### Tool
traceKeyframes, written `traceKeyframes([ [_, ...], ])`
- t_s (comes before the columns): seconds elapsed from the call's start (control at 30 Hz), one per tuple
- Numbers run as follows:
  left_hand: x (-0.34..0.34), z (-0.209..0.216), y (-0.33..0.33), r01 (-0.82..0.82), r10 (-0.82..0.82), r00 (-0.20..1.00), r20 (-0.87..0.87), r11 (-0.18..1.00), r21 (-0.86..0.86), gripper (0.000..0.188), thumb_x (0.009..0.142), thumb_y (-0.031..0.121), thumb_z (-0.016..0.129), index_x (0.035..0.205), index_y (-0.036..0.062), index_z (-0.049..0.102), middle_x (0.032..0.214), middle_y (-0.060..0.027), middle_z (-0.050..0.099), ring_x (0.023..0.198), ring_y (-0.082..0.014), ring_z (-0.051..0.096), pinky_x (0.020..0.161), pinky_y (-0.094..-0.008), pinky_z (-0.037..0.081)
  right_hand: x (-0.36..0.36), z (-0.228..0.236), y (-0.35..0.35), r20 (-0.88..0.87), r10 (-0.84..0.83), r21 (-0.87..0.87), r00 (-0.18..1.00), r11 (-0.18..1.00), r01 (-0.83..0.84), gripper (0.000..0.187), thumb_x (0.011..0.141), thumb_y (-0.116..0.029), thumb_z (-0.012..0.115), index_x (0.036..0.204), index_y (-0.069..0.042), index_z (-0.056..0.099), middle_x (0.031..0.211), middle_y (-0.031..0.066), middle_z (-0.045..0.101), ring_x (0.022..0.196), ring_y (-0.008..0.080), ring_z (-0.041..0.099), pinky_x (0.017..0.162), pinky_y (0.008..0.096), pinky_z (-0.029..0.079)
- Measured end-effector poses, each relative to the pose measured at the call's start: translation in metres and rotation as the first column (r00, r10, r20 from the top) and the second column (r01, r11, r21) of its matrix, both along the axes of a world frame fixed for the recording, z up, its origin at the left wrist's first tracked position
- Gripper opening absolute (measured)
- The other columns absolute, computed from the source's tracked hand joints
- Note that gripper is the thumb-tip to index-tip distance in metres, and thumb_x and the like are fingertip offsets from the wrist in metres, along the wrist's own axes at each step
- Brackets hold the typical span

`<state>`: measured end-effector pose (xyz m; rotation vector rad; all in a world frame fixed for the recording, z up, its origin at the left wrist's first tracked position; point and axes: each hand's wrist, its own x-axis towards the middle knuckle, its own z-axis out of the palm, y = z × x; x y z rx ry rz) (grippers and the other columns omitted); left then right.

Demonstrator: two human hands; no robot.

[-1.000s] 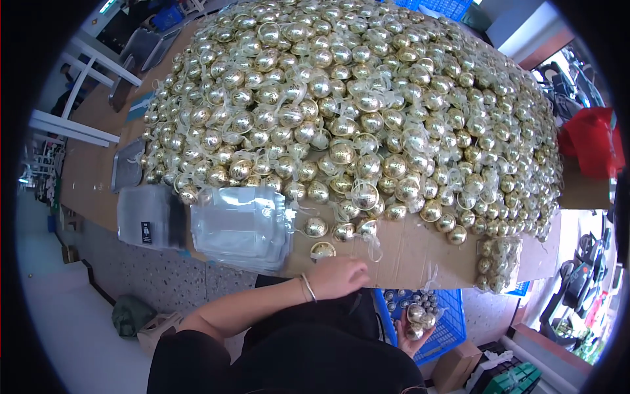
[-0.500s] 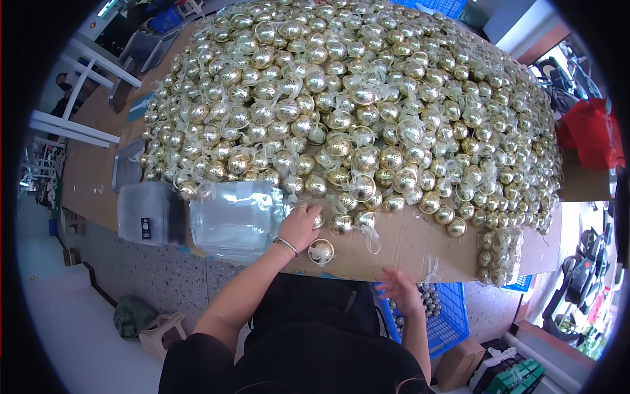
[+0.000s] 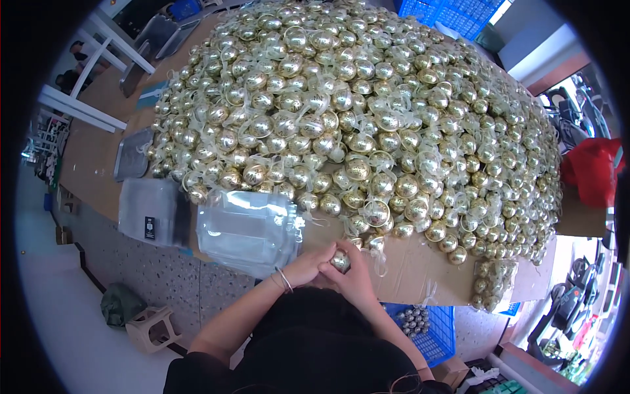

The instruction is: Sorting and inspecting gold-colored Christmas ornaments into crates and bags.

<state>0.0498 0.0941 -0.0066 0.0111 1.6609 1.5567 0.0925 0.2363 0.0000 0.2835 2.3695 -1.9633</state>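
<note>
Close to the table's near edge, my left hand (image 3: pixel 314 265) and my right hand (image 3: pixel 354 277) meet around one shiny gold ball ornament (image 3: pixel 340 261) with dark markings. My right hand's fingers curl round its side, with the thumb reaching toward my left hand. The left fingers are closed against the same ball, and their tips are partly hidden. Just beyond, a large heap of gold ball ornaments (image 3: pixel 367 141) with pale, sheer ribbons covers most of the table. A stack of clear plastic bags (image 3: pixel 244 230) lies beside my left hand.
Another stack of clear bags (image 3: pixel 141 207) with a black label lies further left. At the right edge sits a filled clear bag of gold balls (image 3: pixel 493 284). Below the table stands a blue crate (image 3: pixel 441 335) holding silvery balls. A beige stool (image 3: pixel 154 328) is at lower left.
My left hand has drawn back from the heap, and my right hand has come up to meet it. A ball is now held between them; the loose ball near the edge no longer shows there.
</note>
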Motion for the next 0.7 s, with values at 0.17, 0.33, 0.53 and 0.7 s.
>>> traceKeyframes([
  [0.17,-0.013,-0.013,-0.009,-0.005,-0.036,0.983,-0.179,0.975,-0.222,0.036,0.091,0.036,0.049,0.098,0.003,0.061,0.075,-0.0058,0.065,0.065,-0.0116,0.06,0.055,-0.0237,0.047,-0.008,-0.004,0.039,0.593,0.087,-0.556,0.801,0.763,0.329,0.018,0.079,-0.014,0.062,0.085,-0.001,0.051,0.085,0.0093,0.061,0.078,0.0145,0.059,0.066,0.0269,0.048],
  [0.33,-0.031,-0.012,0.001,-0.073,-0.193,0.871,-0.452,0.858,-0.508,0.03,0.081,0.03,0.062,0.096,0.0045,0.059,0.076,-0.0074,0.063,0.068,-0.0192,0.062,0.06,-0.0299,0.048,-0.052,0.004,0.058,0.102,-0.217,0.505,0.971,0.852,0.137,0.039,0.073,-0.027,0.069,0.097,-0.003,0.05,0.094,0.0135,0.059,0.079,0.0249,0.061,0.067,0.0352,0.049],
  [0.53,-0.032,-0.027,0.021,-0.116,-0.265,0.841,-0.471,0.763,-0.636,0.037,0.073,0.03,0.069,0.096,0.007,0.053,0.082,-0.0055,0.06,0.075,-0.024,0.06,0.066,-0.0357,0.048,-0.085,-0.003,0.073,0.232,-0.19,0.815,0.954,0.573,-0.084,0.063,0.065,-0.036,0.075,0.112,-0.005,0.047,0.104,0.0174,0.056,0.084,0.0335,0.06,0.074,0.0421,0.048],
  [0.7,-0.032,-0.041,0.015,-0.1,-0.278,0.838,-0.469,0.767,-0.634,0.031,0.076,0.029,0.066,0.093,0.0068,0.053,0.08,-0.0067,0.06,0.075,-0.0258,0.06,0.066,-0.0376,0.048,-0.105,0.016,0.104,0.269,-0.366,0.577,0.891,0.802,0.155,0.061,0.074,-0.047,0.066,0.109,0.0,0.051,0.098,0.0158,0.061,0.084,0.0252,0.06,0.074,0.0393,0.047],
])
